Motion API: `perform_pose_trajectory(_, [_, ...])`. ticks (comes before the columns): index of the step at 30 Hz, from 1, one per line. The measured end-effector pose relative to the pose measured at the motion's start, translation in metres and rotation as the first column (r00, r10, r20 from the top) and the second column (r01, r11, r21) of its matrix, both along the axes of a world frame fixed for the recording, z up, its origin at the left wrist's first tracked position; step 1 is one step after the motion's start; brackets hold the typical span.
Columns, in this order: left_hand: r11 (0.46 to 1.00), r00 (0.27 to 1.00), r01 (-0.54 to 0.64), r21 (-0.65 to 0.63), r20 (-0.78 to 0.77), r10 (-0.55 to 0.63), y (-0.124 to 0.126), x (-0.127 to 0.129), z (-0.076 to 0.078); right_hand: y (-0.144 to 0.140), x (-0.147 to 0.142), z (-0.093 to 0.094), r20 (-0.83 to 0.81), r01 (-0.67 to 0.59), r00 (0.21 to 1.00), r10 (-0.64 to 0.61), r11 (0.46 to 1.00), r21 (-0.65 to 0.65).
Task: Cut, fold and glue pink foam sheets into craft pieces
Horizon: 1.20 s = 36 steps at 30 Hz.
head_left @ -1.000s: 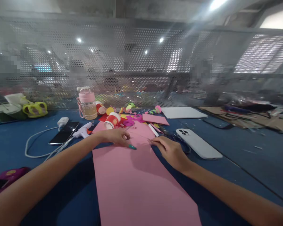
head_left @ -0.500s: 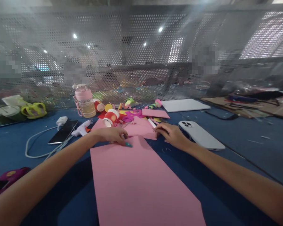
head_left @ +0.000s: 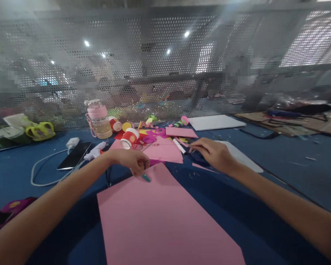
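On the pink sheet (head_left: 165,217), left hand (head_left: 132,159) pinches its far edge.

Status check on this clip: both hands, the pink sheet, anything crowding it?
Left hand pinching pink sheet at far edge. Right hand over dark scissors, grip unclear. Paper scraps just beyond sheet.

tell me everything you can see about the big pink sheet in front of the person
The big pink sheet looks like plain matte craft paper or thin foam, one even pink with no print or visible creases. It lies flat on the blue table, turned slightly askew, its near end running out of the bottom of the view. Its far edge is cut straight. The left hand rests at that far edge, fingers down on it. The right hand is off the sheet, over by the white phone.
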<state>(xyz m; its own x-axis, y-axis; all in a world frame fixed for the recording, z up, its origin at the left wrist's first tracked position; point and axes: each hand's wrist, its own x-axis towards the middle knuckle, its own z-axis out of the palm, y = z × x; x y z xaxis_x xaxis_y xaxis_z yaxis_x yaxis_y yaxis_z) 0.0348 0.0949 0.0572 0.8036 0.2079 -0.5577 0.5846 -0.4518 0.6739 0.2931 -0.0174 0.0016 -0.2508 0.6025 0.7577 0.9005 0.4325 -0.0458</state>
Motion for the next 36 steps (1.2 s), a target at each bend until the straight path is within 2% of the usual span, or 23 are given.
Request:
perform_pose_trajectory(3, [0.996,0.998,0.000,-0.092,0.065,0.006,0.010,-0.003,-0.007,0.001,0.014,0.002,-0.022,0.079,0.997,-0.078,0.996,0.041])
perform_pose_trajectory(7, [0.992,1.000,-0.009,-0.128,-0.015,0.007,0.016,-0.008,-0.002,0.002,0.017,-0.001,-0.045,0.121,0.992,-0.119,0.991,0.050])
perform_pose_trajectory(9, [0.999,1.000,0.005,-0.047,-0.029,-0.006,0.016,-0.011,0.007,0.001,0.010,-0.003,-0.044,0.113,0.993,-0.111,0.993,0.028])
perform_pose_trajectory(12, [0.987,1.000,-0.005,0.162,0.014,0.002,0.019,-0.014,0.020,-0.003,-0.004,-0.004,-0.067,0.089,0.994,-0.091,0.995,-0.037])
perform_pose_trajectory(14, [0.932,0.987,-0.159,0.326,0.077,0.141,0.021,-0.016,0.026,-0.006,-0.013,-0.003,-0.095,0.072,0.992,-0.080,0.994,-0.088])
perform_pose_trajectory(15, [0.864,0.962,-0.274,0.423,0.135,0.239,0.023,-0.017,0.029,-0.007,-0.017,-0.003,-0.108,0.066,0.991,-0.078,0.991,-0.114])
perform_pose_trajectory(16, [0.757,0.921,-0.390,0.524,0.219,0.322,0.024,-0.017,0.030,-0.008,-0.021,-0.003,-0.118,0.064,0.990,-0.081,0.988,-0.140])
perform_pose_trajectory(17, [0.617,0.871,-0.490,0.616,0.327,0.365,0.025,-0.017,0.031,-0.009,-0.024,-0.004,-0.122,0.063,0.989,-0.084,0.984,-0.167])
perform_pose_trajectory(19, [0.322,0.788,-0.614,0.721,0.537,0.301,0.023,-0.015,0.031,-0.010,-0.030,-0.006,-0.107,0.051,0.992,-0.073,0.980,-0.194])
perform_pose_trajectory(20, [0.218,0.767,-0.641,0.736,0.604,0.218,0.021,-0.013,0.030,-0.011,-0.032,-0.007,-0.085,0.042,0.995,-0.059,0.981,-0.188])
perform_pose_trajectory(21, [0.165,0.758,-0.653,0.740,0.637,0.141,0.019,-0.010,0.029,-0.011,-0.034,-0.009,-0.059,0.030,0.997,-0.041,0.984,-0.175])
perform_pose_trajectory(22, [0.167,0.762,-0.646,0.745,0.643,0.076,0.015,-0.007,0.028,-0.011,-0.035,-0.010,-0.037,0.017,0.999,-0.023,0.987,-0.162])
perform_pose_trajectory(23, [0.222,0.781,-0.613,0.759,0.624,0.024,0.011,-0.004,0.026,-0.011,-0.036,-0.011,-0.023,0.008,1.000,-0.011,0.989,-0.146])
perform_pose_trajectory(24, [0.313,0.809,-0.555,0.771,0.588,-0.015,0.006,-0.001,0.024,-0.011,-0.036,-0.011,-0.017,0.003,1.000,-0.005,0.992,-0.129])
perform_pose_trajectory(26, [0.544,0.868,-0.375,0.750,0.490,-0.077,-0.001,0.004,0.021,-0.011,-0.035,-0.012,-0.020,0.007,1.000,-0.010,0.995,-0.102])
perform_pose_trajectory(28, [0.751,0.910,-0.204,0.628,0.404,-0.090,-0.005,0.006,0.016,-0.011,-0.033,-0.012,-0.020,0.027,0.999,-0.028,0.997,-0.075])
perform_pose_trajectory(29, [0.823,0.924,-0.158,0.545,0.376,-0.072,-0.006,0.007,0.014,-0.010,-0.032,-0.012,-0.017,0.036,0.999,-0.037,0.997,-0.067])
perform_pose_trajectory(31, [0.909,0.935,-0.141,0.392,0.356,-0.009,-0.004,0.006,0.010,-0.010,-0.031,-0.012,-0.017,0.044,0.999,-0.046,0.997,-0.070])
perform_pose_trajectory(33, [0.941,0.932,-0.158,0.300,0.361,0.041,0.001,0.005,0.006,-0.010,-0.030,-0.011,-0.022,0.036,0.999,-0.038,0.995,-0.097])
perform_pose_trajectory(36, [0.962,0.935,-0.143,0.233,0.349,0.054,0.009,0.003,0.003,-0.011,-0.027,-0.007,-0.011,0.001,1.000,-0.003,0.988,-0.154])
